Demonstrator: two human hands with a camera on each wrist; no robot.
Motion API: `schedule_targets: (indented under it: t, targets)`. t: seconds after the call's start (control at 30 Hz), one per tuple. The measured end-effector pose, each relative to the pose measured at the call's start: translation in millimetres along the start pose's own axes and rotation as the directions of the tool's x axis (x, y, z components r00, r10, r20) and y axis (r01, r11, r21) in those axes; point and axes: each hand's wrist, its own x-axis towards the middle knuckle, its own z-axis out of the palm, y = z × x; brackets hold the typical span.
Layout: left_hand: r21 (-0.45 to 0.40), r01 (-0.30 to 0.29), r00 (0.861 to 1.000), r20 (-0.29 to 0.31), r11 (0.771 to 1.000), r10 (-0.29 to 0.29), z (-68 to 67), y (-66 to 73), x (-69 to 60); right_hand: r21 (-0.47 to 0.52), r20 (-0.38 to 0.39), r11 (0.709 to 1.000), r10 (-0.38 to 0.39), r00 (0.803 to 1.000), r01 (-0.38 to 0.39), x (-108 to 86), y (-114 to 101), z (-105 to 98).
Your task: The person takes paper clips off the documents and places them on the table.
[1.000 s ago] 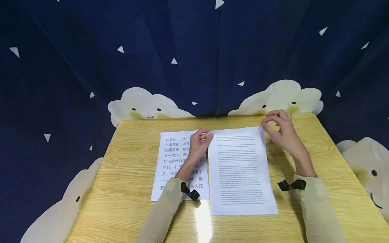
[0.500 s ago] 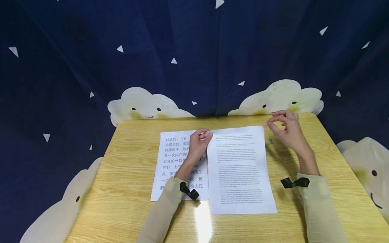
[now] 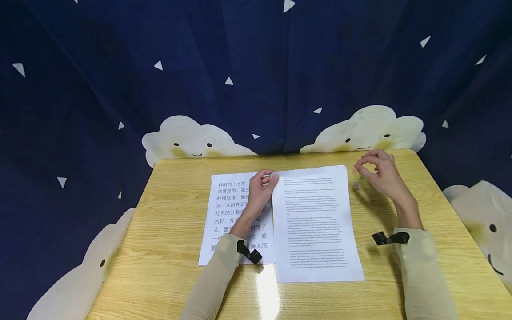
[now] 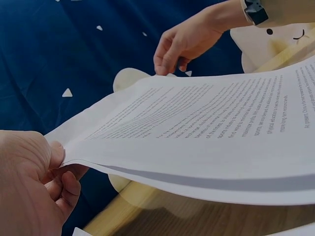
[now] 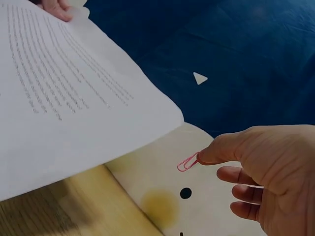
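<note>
My left hand (image 3: pixel 261 189) pinches the top left corner of a printed sheet of paper (image 3: pixel 314 226). In the left wrist view the corner lies between thumb and fingers, and the paper (image 4: pixel 206 128) is raised off the table, with more than one edge showing. My right hand (image 3: pixel 380 173) pinches a pink paper clip (image 5: pixel 188 162) between thumb and forefinger, its loop sticking out. The clip is apart from the sheet's top right corner, to its right. Below the right hand, two small paper clips lie on the table, the nearer clip (image 3: pixel 357 186) in plainer view.
Left of the raised sheet, paper with large Chinese print (image 3: pixel 236 213) lies on the wooden table (image 3: pixel 160 231), partly covered by the left forearm. A dark blue curtain (image 3: pixel 256 66) with clouds and white triangles hangs behind the table's far edge.
My right hand has moved right, taking the pink paper clip away from the sheet's top right corner. The left hand keeps its grip; the sheet has shifted slightly left.
</note>
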Motion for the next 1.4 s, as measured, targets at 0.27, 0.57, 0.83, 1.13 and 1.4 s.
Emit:
schedule_targets:
  t: [0.27,0.57,0.83,1.13,1.4]
  targets:
    - [0.022,-0.039,0.999,0.005,0.999,0.038,-1.6,-1.4,-1.0,-0.021,0.033,1.0,0.02,0.999,-0.019,-1.4,13.9,2.1]
    - [0.023,-0.039,0.999,0.004,0.999,0.039,-2.3,-3.0,-0.5,-0.043,0.094,0.995,0.096,0.991,-0.093,-4.6,24.0,5.4]
    - [0.028,-0.031,1.0,0.002,0.999,0.031,-2.4,-3.9,0.6,-0.061,0.118,0.992,0.117,0.986,-0.11,-5.0,34.5,7.6]
    - [0.027,-0.032,0.999,0.009,0.999,0.032,-2.9,-3.8,0.7,-0.083,0.192,0.979,0.2,0.961,-0.187,-7.4,50.1,10.9]
    - [0.027,-0.034,0.999,0.015,0.999,0.033,-1.9,-0.1,-1.1,-0.113,0.21,0.979,0.192,0.959,-0.171,-11.2,65.0,17.1]
